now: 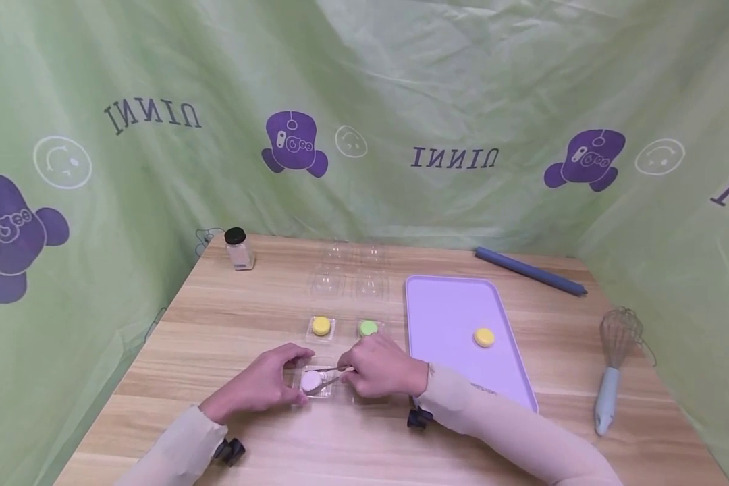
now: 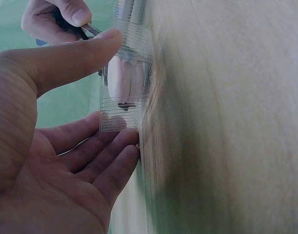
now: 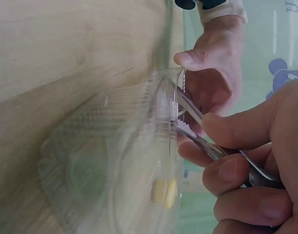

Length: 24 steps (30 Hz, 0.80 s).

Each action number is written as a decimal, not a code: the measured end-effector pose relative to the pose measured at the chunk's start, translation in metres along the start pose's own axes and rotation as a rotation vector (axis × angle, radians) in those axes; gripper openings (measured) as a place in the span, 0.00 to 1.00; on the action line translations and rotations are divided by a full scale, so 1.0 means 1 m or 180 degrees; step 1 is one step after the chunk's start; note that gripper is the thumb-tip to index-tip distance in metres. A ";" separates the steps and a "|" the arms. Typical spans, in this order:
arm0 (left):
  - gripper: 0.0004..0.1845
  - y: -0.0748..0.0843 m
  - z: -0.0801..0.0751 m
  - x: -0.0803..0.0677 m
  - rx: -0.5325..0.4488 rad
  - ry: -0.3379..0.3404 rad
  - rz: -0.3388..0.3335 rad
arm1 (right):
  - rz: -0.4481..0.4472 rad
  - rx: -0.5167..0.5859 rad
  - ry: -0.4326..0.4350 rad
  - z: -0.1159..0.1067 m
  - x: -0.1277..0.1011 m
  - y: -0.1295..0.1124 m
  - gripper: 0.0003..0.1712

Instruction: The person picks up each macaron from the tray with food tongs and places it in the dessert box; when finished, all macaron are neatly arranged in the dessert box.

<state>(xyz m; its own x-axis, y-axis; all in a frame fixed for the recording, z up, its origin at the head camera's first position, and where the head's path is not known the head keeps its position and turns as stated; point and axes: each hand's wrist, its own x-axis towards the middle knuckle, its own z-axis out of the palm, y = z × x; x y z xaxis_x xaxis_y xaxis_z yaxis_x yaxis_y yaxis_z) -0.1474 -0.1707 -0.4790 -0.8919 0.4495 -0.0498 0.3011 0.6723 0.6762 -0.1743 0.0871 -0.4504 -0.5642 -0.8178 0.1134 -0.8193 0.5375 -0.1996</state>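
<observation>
A pale pink macaron (image 1: 311,381) sits in a front cell of a clear plastic macaron box (image 2: 112,127), its ribbed walls around it. My left hand (image 1: 260,383) steadies that cell, thumb on one side and fingers (image 2: 114,170) on the other. With my right hand (image 1: 376,366) I grip small metal tongs (image 3: 214,148). Their tips reach down into the cell on both sides of the pink macaron. Behind the hands, the box's cells also hold a yellow macaron (image 1: 321,326) and a green macaron (image 1: 368,328), the latter partly covered by the right hand.
On the right lies a purple tray (image 1: 446,304) with another yellow macaron (image 1: 484,337) on it. A blue rolling pin (image 1: 530,271) and a whisk (image 1: 610,378) lie beyond it. The box's clear lid (image 1: 328,282) extends behind, and a black-capped jar (image 1: 239,251) stands at back left.
</observation>
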 end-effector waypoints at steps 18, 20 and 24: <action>0.43 0.001 -0.002 0.002 -0.0011 0.0010 -0.0026 | -0.0014 -0.0146 0.0002 -0.004 -0.001 -0.002 0.05; 0.43 0.001 -0.001 0.001 -0.0017 0.0005 -0.0034 | -0.0022 -0.0193 0.0008 -0.004 -0.002 -0.002 0.04; 0.43 0.001 0.000 0.000 -0.0025 -0.0002 -0.0036 | -0.0041 -0.0316 0.0057 -0.003 -0.004 -0.002 0.04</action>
<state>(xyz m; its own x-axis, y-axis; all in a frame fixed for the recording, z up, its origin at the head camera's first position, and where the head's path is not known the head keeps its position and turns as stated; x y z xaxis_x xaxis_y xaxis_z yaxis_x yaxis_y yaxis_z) -0.1468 -0.1701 -0.4788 -0.8950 0.4423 -0.0577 0.2885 0.6727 0.6814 -0.1703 0.0900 -0.4472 -0.5546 -0.8214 0.1329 -0.8320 0.5455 -0.1006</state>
